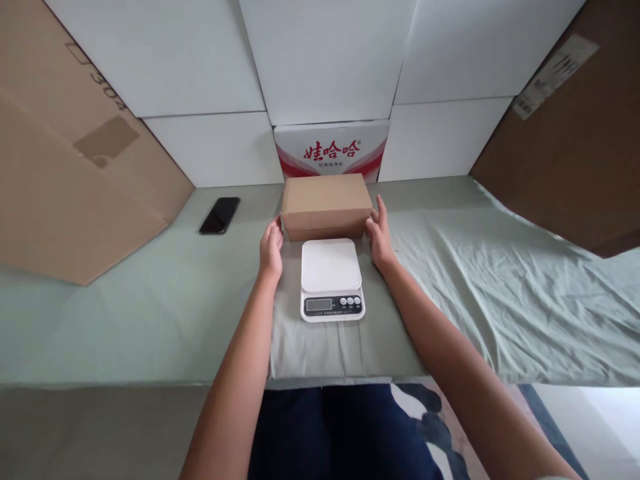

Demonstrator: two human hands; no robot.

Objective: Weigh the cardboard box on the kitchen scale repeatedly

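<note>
A closed brown cardboard box (327, 195) sits on the green cloth in the middle of the head view. My left hand (272, 247) is at its left side, fingers curled against the near left corner. At the near right corner my right hand (379, 235) presses on the box, with one finger pointing up along the side. Between my forearms, just in front of the box, lies a white kitchen scale (331, 267). Its small display looks blank, and round buttons sit to the right of it. The scale's platform carries nothing.
A black phone (220, 215) lies on the green cloth (200, 313) to the left. Large cardboard panels stand at the left (90, 167) and right (570, 147). Behind the box are a white carton with red lettering (333, 143) and white panels (325, 60).
</note>
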